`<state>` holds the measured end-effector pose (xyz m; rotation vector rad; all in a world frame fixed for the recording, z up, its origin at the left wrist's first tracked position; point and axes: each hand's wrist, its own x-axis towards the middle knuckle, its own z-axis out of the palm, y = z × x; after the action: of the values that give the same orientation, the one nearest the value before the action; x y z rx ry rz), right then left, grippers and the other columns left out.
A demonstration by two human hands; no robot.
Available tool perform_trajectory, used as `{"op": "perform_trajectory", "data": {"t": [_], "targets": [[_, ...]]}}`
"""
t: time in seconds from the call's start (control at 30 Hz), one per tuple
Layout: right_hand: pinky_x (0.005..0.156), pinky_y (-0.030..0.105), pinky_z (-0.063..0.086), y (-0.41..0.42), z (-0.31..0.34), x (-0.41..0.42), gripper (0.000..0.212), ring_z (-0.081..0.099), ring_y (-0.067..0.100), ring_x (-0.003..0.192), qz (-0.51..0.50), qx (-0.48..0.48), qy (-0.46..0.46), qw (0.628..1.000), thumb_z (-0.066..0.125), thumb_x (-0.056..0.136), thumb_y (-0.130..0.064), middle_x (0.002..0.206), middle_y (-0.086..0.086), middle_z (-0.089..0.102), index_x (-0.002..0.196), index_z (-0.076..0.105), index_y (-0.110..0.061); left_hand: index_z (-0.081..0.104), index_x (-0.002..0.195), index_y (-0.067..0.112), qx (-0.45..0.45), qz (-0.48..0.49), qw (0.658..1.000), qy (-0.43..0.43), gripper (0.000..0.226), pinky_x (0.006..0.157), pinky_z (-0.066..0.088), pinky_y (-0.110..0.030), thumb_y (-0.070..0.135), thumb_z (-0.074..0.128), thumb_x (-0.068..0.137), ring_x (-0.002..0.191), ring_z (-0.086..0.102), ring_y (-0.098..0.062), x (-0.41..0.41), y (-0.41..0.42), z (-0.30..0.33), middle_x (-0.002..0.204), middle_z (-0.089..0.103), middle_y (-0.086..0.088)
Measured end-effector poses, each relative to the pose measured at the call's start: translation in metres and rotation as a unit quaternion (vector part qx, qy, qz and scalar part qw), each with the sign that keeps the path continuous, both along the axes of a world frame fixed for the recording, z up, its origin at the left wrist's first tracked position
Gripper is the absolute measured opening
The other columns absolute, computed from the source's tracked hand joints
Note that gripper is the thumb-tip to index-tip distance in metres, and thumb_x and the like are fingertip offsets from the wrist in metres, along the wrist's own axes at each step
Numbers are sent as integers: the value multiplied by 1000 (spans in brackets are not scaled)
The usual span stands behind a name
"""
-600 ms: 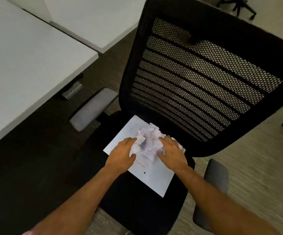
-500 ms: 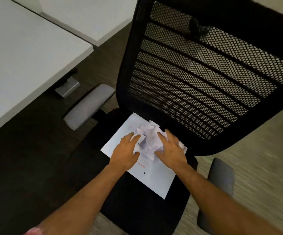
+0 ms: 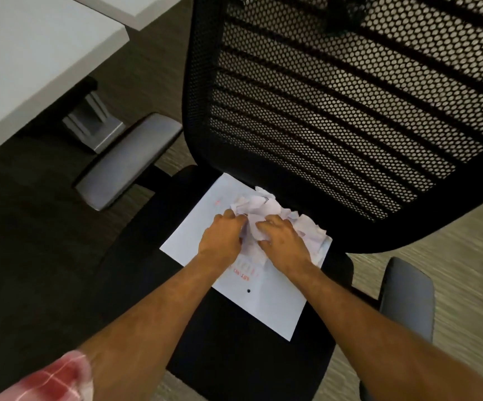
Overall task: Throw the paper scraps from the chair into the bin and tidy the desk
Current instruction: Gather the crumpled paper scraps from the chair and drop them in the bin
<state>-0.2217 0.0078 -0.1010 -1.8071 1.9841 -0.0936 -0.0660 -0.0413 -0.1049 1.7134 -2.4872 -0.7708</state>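
paper scraps under both hands, atop sheet with illegible red print.

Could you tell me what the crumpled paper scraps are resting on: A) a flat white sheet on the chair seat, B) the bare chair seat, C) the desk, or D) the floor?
A: the paper scraps sit on a flat white sheet lying on the black chair seat, with both hands gathering them.

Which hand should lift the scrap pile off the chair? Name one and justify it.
Right, narrowly. The right hand lies over more of the paper scraps, fingers curled into them; the left hand only presses their left edge. Both together would likely spill less.
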Motion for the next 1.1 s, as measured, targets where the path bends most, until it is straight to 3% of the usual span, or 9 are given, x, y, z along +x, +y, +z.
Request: {"op": "perform_trajectory", "data": {"t": [0.13,0.3,0.4,0.47,0.57,0.73,0.93,1.0,1.1], "targets": [[94,36,52,4,0,-4,28,54,25,120,-21,-24,-58,998,60,97,-21,129,2,62,123,68,-18,58,124,23,-4,13,999,42,34,82,53,-36,26,64,90,97,62,-27,6,0,2,121,59,-5],[110,47,38,20,2,11,91,16,26,150,-17,86,-36,995,65,81,-64,163,-2,22,155,21,-36,52,134,24,-5,-43,999,-24,45,82,50,-37,27,61,90,110,52,-26,24,0,9,129,53,-5],[108,48,41,20,-2,24,105,12,28,151,-14,99,7,995,67,76,-69,165,-1,15,157,5,-40,44,140,26,2,-84,991,-107,60,92,45,-42,34,66,86,120,43,-27,35,4,9,136,45,-4],[101,44,48,18,-5,32,98,22,29,147,-10,73,39,996,69,82,-60,162,1,24,157,10,-38,46,138,26,16,-75,992,-105,59,87,50,-41,31,69,84,118,43,-26,40,7,6,135,43,-2],[93,39,52,16,-8,38,73,36,27,137,-3,44,68,997,70,88,-43,153,1,39,151,35,-30,54,126,23,10,-63,995,-78,45,75,53,-36,23,71,84,108,46,-23,41,12,1,126,46,-2],[84,40,55,9,1,31,44,52,26,120,-29,-8,-19,999,71,87,-10,130,1,63,130,65,-19,62,117,17,14,-23,999,-37,33,78,53,-35,8,68,86,94,57,-25,42,13,2,112,54,-5],[73,40,54,5,30,22,17,65,26,84,-116,-102,-161,975,60,89,1,92,10,72,92,74,-9,67,112,12,84,104,990,55,27,69,51,-29,1,56,90,93,61,-26,53,12,32,109,58,-3],[64,34,50,3,42,20,16,61,20,71,-142,-103,-195,965,61,87,2,76,6,67,76,66,-8,67,117,11,85,117,987,68,28,78,50,-28,2,56,92,99,60,-24,58,13,49,115,59,-4],[57,12,41,3,67,19,18,54,6,62,-180,-117,-242,946,60,85,6,70,6,65,72,65,-6,67,114,6,79,140,983,90,26,87,50,-32,0,55,92,102,61,-24,64,16,77,116,60,-7]]}}
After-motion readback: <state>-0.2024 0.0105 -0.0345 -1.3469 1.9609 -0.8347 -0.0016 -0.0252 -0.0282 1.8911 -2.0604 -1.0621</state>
